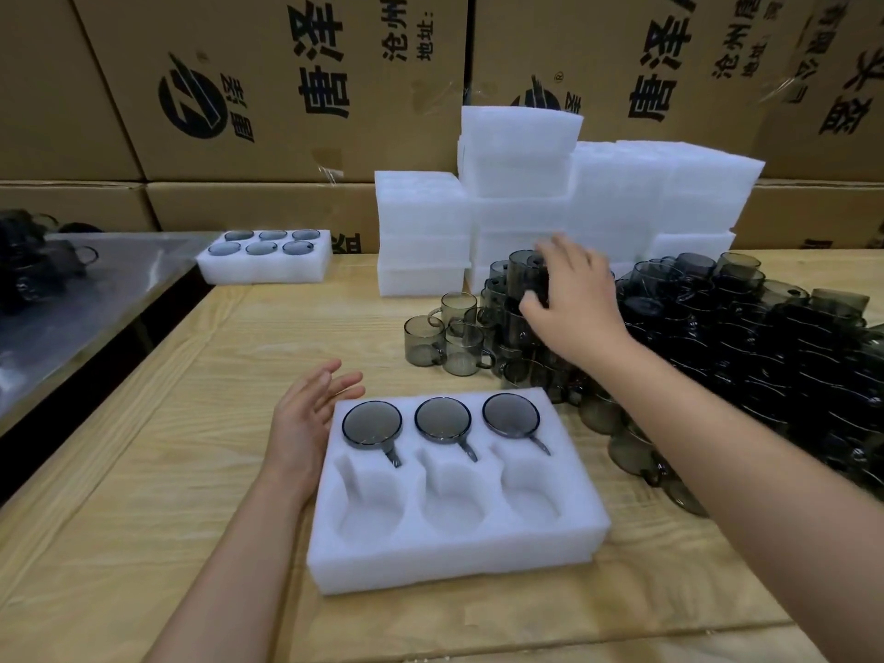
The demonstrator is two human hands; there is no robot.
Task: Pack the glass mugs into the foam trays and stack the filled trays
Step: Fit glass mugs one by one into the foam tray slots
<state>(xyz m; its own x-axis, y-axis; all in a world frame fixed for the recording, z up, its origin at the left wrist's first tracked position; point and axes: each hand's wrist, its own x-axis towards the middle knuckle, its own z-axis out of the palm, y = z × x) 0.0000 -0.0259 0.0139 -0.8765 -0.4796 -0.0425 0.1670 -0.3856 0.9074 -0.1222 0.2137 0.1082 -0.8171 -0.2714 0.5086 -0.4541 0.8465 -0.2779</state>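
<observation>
A white foam tray (454, 552) lies on the wooden table in front of me. Its far row holds three smoky glass mugs (442, 420); the three near pockets are bare. My left hand (306, 418) is beside the tray's left edge, fingers straight and relaxed, holding nothing. My right hand (574, 299) reaches over a pile of stacked dark glass mugs (765, 346) and its fingers curl round a mug (526, 275) at the top of the pile's left end. Three loose mugs (445, 339) stand just left of the pile.
A filled foam tray (265, 258) sits at the far left of the table. Stacks of white foam trays (550, 203) stand behind the mugs. Cardboard boxes (287, 88) form a wall at the back. A metal table (71, 299) with more dark mugs adjoins on the left.
</observation>
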